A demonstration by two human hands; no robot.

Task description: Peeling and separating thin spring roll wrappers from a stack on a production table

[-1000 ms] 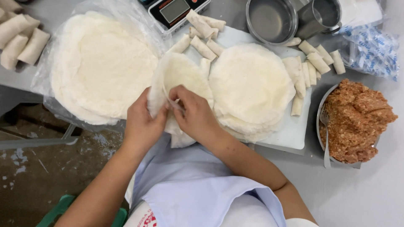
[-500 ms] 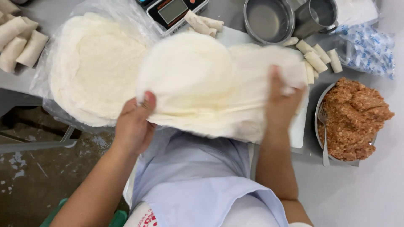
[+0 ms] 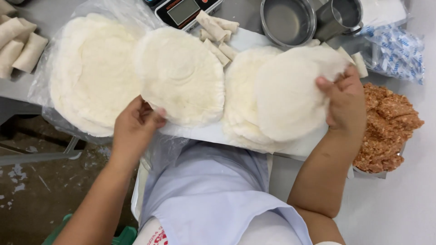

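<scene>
two round wrappers held apart: left hand [image 3: 136, 124] pinches one wrapper [image 3: 181, 75], right hand [image 3: 345, 102] grips another [image 3: 290, 97].

The round wrappers [image 3: 181, 77] look like thin, matt, floury dough. The bowl [image 3: 287, 20] is dull brushed metal, and the stack's bag [image 3: 50, 68] is clear glossy plastic. The minced filling [image 3: 386, 127] looks coarse and moist.
</scene>
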